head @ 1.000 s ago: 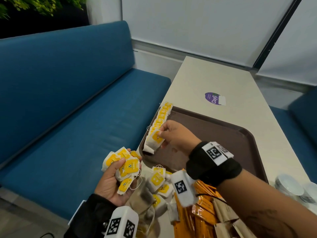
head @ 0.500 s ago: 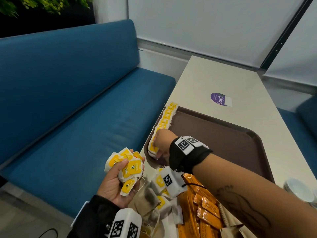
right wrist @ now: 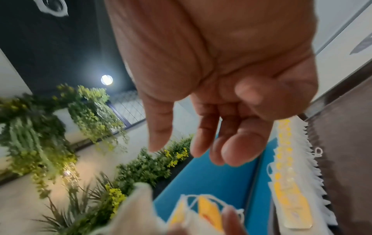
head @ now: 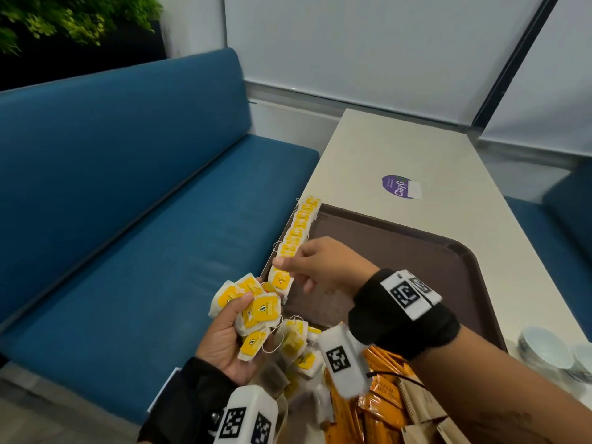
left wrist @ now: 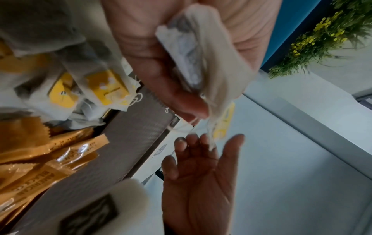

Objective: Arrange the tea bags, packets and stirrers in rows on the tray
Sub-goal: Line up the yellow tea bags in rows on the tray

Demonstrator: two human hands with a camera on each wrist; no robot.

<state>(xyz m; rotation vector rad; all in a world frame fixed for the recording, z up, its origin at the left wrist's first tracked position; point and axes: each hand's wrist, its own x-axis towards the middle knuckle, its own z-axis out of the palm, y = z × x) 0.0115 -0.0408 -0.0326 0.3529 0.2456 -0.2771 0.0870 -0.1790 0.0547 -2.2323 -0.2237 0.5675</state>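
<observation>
A row of yellow-labelled tea bags (head: 299, 232) overlaps along the left rim of the brown tray (head: 416, 267); the same row (right wrist: 289, 174) shows in the right wrist view. My left hand (head: 234, 331) grips a bunch of tea bags (head: 256, 309) just off the tray's near left corner. My right hand (head: 293, 272) hovers over the near end of the row, right beside that bunch. Its fingers (right wrist: 231, 151) are relaxed and hold nothing. In the left wrist view, my left hand's thumb (left wrist: 181, 98) presses on a bag (left wrist: 201, 55), and the open right palm (left wrist: 201, 174) faces it.
Loose tea bags (head: 298, 347) are heaped at the tray's near end, next to orange coffee packets (head: 378, 408) and brown paper sticks (head: 419, 408). White cups (head: 544, 350) stand on the table at right. A blue bench (head: 144, 235) runs along the left.
My right hand set a tea bag down at the near end of the row, let it go and drew back toward the bunch in my left hand, which stayed put.
</observation>
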